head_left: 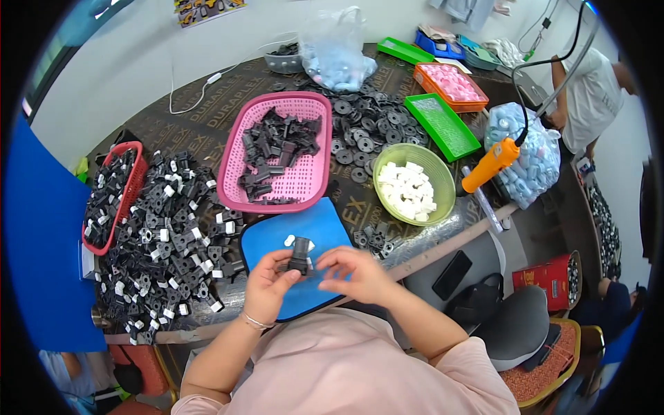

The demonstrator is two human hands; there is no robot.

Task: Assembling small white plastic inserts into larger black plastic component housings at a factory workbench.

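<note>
My left hand [268,282] and my right hand [351,271] meet over a blue mat [290,232] at the table's near edge. Between their fingers they hold a small black plastic part [301,254], upright. My left hand grips it from the left side, my right hand pinches at it from the right. A small white piece [290,241] lies on the mat just behind the part.
A pink basket [304,173] of black parts stands behind the mat. A heap of black and white assembled parts [169,235] and a red basket [111,197] lie left. A green bowl [439,169] of white pieces, black wheels [366,128] and an orange hanging tool [490,164] are right. Another person [591,97] stands far right.
</note>
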